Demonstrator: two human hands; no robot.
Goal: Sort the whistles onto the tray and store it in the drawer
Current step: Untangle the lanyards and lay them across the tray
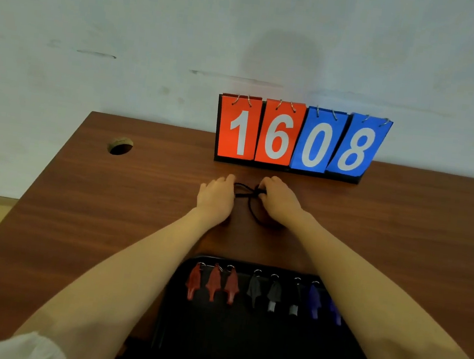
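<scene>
The hands are close together at the centre of the frame, on the far side of the tray, both on a black cord (pixel 245 193) that lies looped on the tabletop (pixel 105 223). The right hand (pixel 279 200) has its fingers curled round the cord's right end and grips it. The left hand (pixel 217 195) lies palm down with its fingertips at the cord's left loop; whether it pinches the cord cannot be told. Both forearms are bare and reach up from the lower corners.

The brown wood-grain tabletop fills the lower half of the frame. A black tray (pixel 239 343) sits at the bottom centre, between the forearms. Along the tray's far edge the whistles lie side by side in one row, rings pointing away: three red whistles (pixel 213 284) on the left, three dark whistles (pixel 274 294) in the middle, and blue whistles (pixel 315 300) on the right, partly hidden by the right forearm.

A flip scoreboard (pixel 297 139) stands against the wall just beyond the hands, showing a red 16 and a blue 08. A round hole (pixel 120 146) is cut in the tabletop at the left.
</scene>
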